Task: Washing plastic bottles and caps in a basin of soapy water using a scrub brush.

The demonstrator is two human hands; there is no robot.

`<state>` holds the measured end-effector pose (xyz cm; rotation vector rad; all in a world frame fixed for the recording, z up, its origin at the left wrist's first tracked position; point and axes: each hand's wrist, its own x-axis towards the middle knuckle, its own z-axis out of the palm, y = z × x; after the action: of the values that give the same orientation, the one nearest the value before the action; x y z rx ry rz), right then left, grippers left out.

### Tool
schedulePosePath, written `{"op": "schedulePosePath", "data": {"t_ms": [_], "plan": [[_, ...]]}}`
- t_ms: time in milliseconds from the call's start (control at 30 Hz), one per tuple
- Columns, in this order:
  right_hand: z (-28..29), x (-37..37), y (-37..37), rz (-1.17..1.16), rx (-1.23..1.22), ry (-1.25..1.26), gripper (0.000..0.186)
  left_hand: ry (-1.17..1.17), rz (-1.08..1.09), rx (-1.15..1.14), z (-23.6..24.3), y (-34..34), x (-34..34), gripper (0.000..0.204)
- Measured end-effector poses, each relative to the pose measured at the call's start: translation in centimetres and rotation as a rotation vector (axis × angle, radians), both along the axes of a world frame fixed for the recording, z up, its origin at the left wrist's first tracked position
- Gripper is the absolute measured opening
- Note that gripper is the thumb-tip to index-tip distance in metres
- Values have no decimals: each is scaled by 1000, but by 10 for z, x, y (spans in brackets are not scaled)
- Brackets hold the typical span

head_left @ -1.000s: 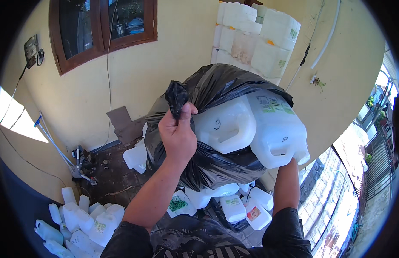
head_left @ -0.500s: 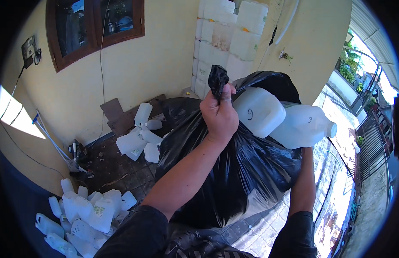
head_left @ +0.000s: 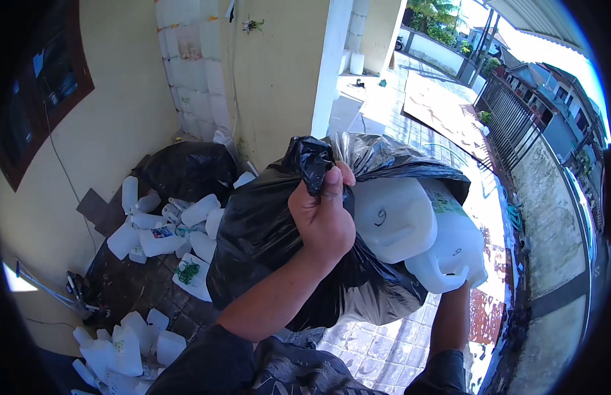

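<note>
A large full black plastic bag [head_left: 252, 230] hangs in front of me, clear of the paving. My left hand [head_left: 324, 220] is closed around its gathered neck, fingers pinching the twisted plastic. From the bag's opening at the right bulge two translucent white plastic jugs: one jug [head_left: 394, 227] nearest the left hand, and a second jug [head_left: 450, 253] with its handle facing down. Each bears a dark hand-drawn mark. My right hand [head_left: 458, 289] reaches up under the second jug; its fingers are hidden behind it, so its grip cannot be seen.
Loose white jugs lie in a pile [head_left: 164, 227] by the wall and another pile [head_left: 124, 349] at lower left. Another black bag [head_left: 187, 171] rests behind. Stacked white containers [head_left: 193, 72] stand in the corner. A wall end [head_left: 279, 79] and metal gate [head_left: 509, 108] flank the paving.
My view has swung right, bringing more of the driveway into sight. The bag has turned with me, and the second jug now points its handle downward. My left hand keeps hold of the neck.
</note>
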<state>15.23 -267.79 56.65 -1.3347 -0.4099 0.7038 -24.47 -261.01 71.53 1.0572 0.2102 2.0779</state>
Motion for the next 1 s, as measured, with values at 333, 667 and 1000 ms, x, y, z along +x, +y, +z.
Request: {"op": "schedulePosePath", "data": {"t_ms": [333, 667, 1000], "plan": [[61, 163, 3, -211, 37, -110, 11, -41, -252, -321, 17, 75, 154, 33], [19, 242, -3, -453, -126, -181, 12, 337, -340, -832, -133, 234, 297, 33], [-40, 381, 69, -678, 2, 52, 19, 810, -230, -908, -254, 405, 529, 40]]}}
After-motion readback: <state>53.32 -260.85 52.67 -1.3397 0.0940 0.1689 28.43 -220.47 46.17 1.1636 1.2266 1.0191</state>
